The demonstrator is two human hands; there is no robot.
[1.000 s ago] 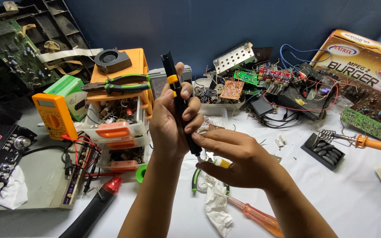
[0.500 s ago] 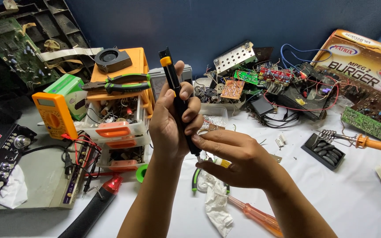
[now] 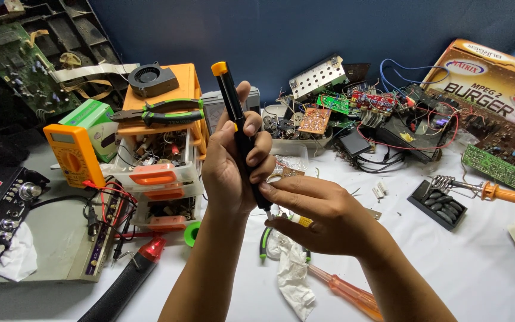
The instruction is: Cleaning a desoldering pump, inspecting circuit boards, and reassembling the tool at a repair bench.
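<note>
Left hand [image 3: 230,170] clenched around black desoldering pump [image 3: 238,122], upright at frame center; right hand [image 3: 323,214] fingers pinching its tip, possibly. Pump could slip onto cluttered counter [image 3: 448,262].

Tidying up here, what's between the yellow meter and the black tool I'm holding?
In the head view, stacked parts drawers with green pliers on top.

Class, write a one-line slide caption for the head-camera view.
Left hand grips an upright black tool while right hand pinches its lower tip.
</note>
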